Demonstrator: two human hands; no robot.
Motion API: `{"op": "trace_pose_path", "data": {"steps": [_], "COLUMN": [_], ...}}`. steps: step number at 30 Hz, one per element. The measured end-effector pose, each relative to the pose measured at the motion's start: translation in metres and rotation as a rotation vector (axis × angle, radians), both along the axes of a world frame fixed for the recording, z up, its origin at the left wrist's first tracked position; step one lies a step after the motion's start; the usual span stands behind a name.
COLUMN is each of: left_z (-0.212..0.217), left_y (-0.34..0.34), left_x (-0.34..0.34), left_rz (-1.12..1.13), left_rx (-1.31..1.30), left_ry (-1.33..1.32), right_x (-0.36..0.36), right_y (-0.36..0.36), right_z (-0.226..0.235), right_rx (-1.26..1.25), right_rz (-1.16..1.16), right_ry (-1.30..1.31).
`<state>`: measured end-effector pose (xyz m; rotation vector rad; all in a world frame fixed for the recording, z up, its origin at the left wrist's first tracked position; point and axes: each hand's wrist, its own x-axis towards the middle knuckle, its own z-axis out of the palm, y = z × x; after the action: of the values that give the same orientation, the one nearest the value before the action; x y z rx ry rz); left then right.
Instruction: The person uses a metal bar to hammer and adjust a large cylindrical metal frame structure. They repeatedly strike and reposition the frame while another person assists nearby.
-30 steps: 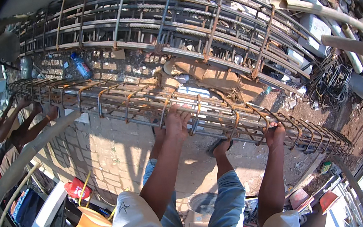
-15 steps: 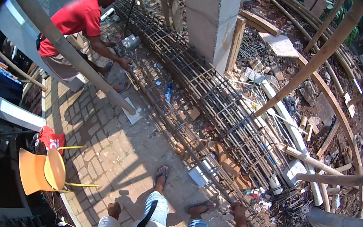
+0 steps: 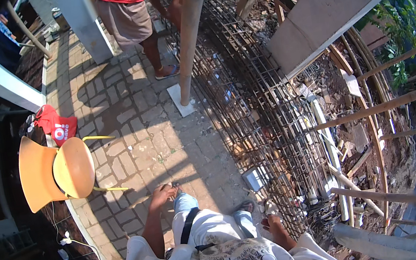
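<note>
My left hand point(image 3: 163, 195) is held out in front of my left leg, above the paving, its fingers curled in with nothing visible in them. Beside my right leg, my right hand point(image 3: 274, 223) hangs close to the near end of a narrow rebar cage point(image 3: 280, 189), fingers apart. Whether it touches the bars I cannot make out. The rusty narrow cage lies along the ground beside a larger stack of rebar cages point(image 3: 282, 109). At the far end a co-worker point(image 3: 122, 14) in a red shirt bends toward the bars, with hands hidden behind a bamboo pole point(image 3: 190, 42).
An orange chair point(image 3: 39, 175) and a red bag point(image 3: 58, 124) stand on the left of the paving point(image 3: 117, 164). A concrete column point(image 3: 324, 7) rises on the right. Bamboo poles point(image 3: 385, 105) slant over rubble. A white block point(image 3: 255, 178) lies by the rebar.
My view has turned and shifted. My left hand has moved forward, and my right hand has come off the bars it was touching. The narrow cage now appears closer to the larger stack.
</note>
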<state>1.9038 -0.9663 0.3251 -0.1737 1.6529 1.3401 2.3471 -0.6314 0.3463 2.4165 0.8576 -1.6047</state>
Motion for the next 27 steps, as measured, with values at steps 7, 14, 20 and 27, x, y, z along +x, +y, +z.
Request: {"op": "trace_pose_path", "data": {"steps": [7, 14, 20, 27], "left_z": [0.023, 0.030, -0.008, 0.037], "left_y": [-0.230, -0.310, -0.169, 0.011], "left_x": [-0.098, -0.092, -0.199, -0.266], "left_rz": [0.522, 0.157, -0.033, -0.205], "left_rx": [-0.393, -0.770, -0.470, -0.213], "left_ry": [-0.072, -0.507, -0.237, 0.062], "right_x": [-0.188, -0.198, -0.256, -0.217], "right_y": [-0.059, -0.136, -0.161, -0.176], "right_z": [0.022, 0.012, -0.009, 0.015], "right_rx": [0.359, -0.075, 0.231, 0.333], "right_rz": [0.687, 0.619, 0.498, -0.020], "right_ry": [0.308, -0.054, 0.084, 0.320]}}
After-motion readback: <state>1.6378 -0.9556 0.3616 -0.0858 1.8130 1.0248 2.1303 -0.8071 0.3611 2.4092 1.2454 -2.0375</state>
